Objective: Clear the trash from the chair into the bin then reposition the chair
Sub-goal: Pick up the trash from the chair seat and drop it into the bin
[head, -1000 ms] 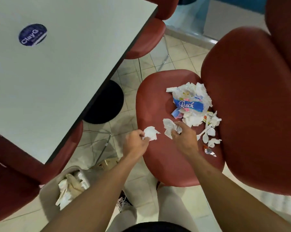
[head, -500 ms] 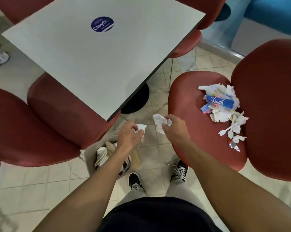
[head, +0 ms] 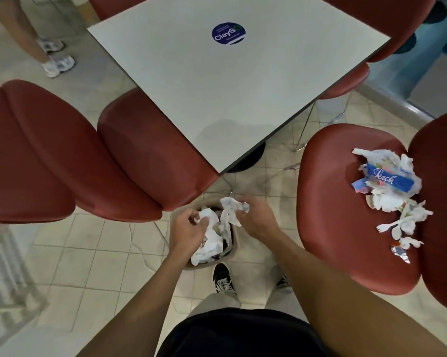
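Observation:
The red chair stands at the right. On the back of its seat lies a pile of trash: a blue and white wrapper, torn tissues, a white plastic fork and a foil scrap. A tan bin holding white paper sits on the floor between my feet and the table corner. Both hands hover over it. My right hand grips a crumpled white tissue. My left hand is curled round another white tissue just above the bin's contents.
A grey table with a round blue sticker fills the upper middle. Two more red chairs crowd the left, close to the bin. Another person's legs and white shoes are at the top left. My black shoes stand on the tiled floor.
Both hands carried their tissues left from the chair's seat edge to above the bin. My view swung left, so the chair now sits far right.

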A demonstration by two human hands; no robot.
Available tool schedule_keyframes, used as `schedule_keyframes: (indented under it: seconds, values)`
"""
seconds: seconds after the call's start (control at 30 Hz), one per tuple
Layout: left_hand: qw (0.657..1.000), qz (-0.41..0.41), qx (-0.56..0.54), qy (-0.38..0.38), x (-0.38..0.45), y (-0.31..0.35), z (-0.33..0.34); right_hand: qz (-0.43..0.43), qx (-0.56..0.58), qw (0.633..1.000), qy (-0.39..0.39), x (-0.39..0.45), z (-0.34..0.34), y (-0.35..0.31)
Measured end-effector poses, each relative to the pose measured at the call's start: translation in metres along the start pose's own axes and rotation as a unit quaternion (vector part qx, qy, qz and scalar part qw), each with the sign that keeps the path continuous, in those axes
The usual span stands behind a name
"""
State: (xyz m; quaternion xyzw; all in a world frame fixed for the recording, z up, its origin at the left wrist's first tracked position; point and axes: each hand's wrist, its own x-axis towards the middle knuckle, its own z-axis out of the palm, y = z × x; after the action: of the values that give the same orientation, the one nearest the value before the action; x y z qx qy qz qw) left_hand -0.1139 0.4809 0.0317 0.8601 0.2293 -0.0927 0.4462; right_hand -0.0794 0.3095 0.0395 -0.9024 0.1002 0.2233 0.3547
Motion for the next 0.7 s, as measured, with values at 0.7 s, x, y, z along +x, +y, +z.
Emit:
schedule_keyframes:
  seconds: [0.7]
  values:
    - [0.974,-0.021,0.117,-0.193,0.024,-0.003,0.039,0.095,-0.023,0.992,-0.078,0.002,-0.019,0.063]
